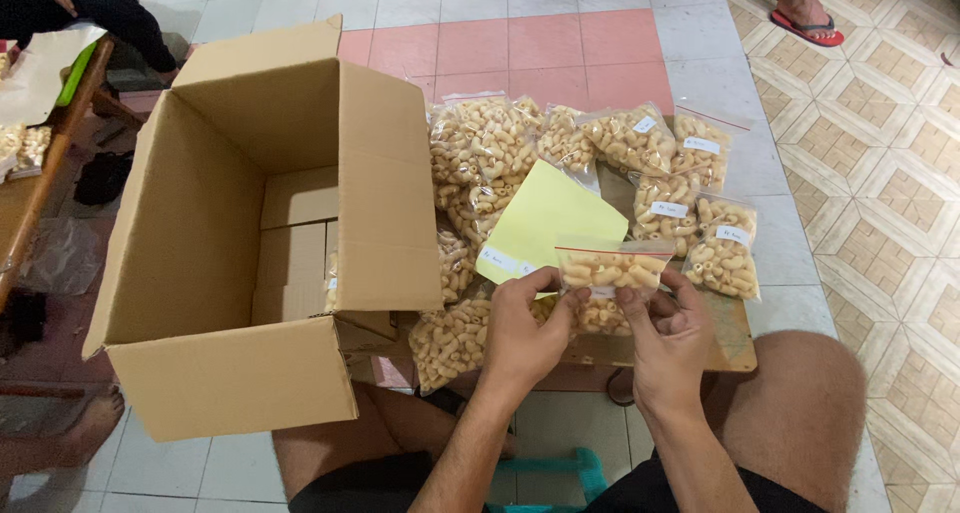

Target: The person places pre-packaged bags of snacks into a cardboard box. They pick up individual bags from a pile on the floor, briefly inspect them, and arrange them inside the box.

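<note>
Both my hands hold one clear zip bag of pale curled snacks (610,269) above a low wooden board (735,348). My left hand (522,331) pinches the bag's left side and my right hand (668,335) grips its right side. Behind the bag lies a yellow sheet of paper (545,216). Several more filled snack bags (640,143) with white labels lie spread over the board. An open cardboard box (250,243) stands to the left, flaps up, with smaller cartons inside.
My bare knees frame a teal stool (560,468) below. A wooden table (40,173) with more bags stands at far left, a seated person in dark clothes (100,8) behind it. Someone's sandalled feet (800,13) are at top right on tiled floor.
</note>
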